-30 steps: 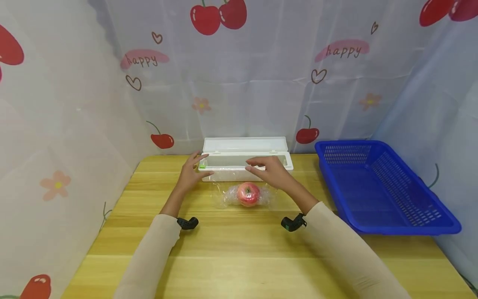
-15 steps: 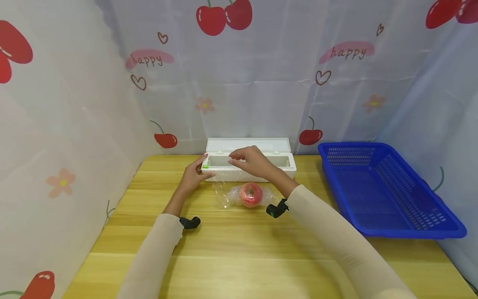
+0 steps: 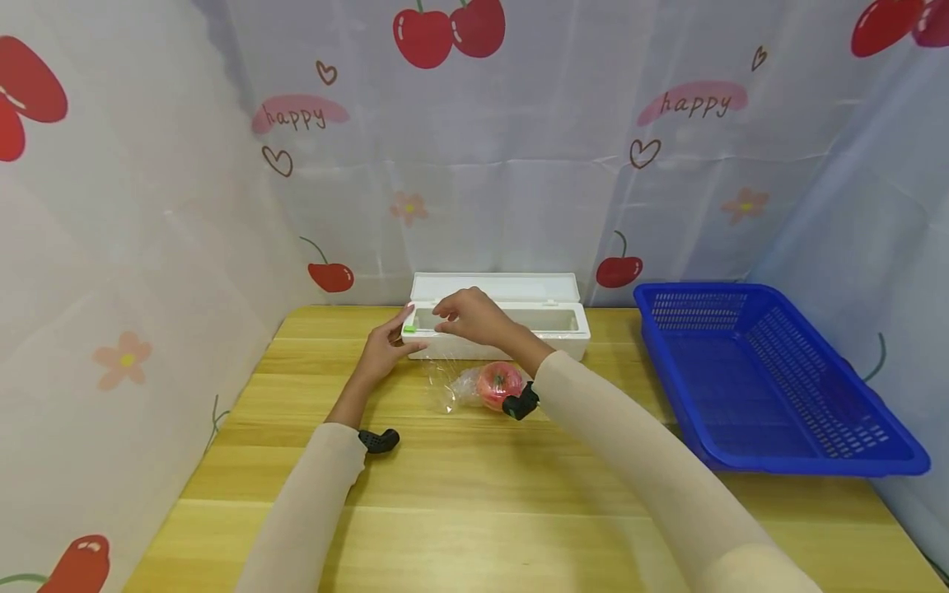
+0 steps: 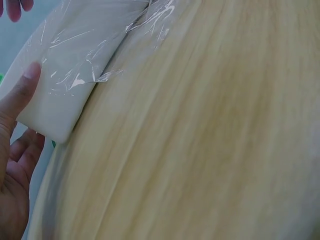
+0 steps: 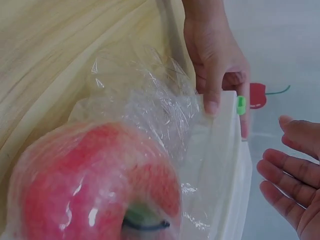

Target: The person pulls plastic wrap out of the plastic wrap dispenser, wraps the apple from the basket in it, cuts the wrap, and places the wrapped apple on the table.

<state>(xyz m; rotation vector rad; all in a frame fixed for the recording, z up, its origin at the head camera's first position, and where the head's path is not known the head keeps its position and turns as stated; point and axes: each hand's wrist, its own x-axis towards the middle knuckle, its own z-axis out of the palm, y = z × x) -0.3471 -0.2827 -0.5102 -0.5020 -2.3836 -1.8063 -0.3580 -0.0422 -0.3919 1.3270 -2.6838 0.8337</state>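
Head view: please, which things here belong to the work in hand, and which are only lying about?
Seem part of the work:
- white box, its left end held by the left hand
- green slider, near the right hand
- clear film
- apple, film around it

Seem only about:
- blue basket, untouched
- cherry-print sheet behind

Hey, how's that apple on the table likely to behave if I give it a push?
The apple looks round, so it may tend to roll. The clear film bunched beside it could drag and hold it back. Its surface looks glossy, seemingly wrapped, so it might feel slippery.
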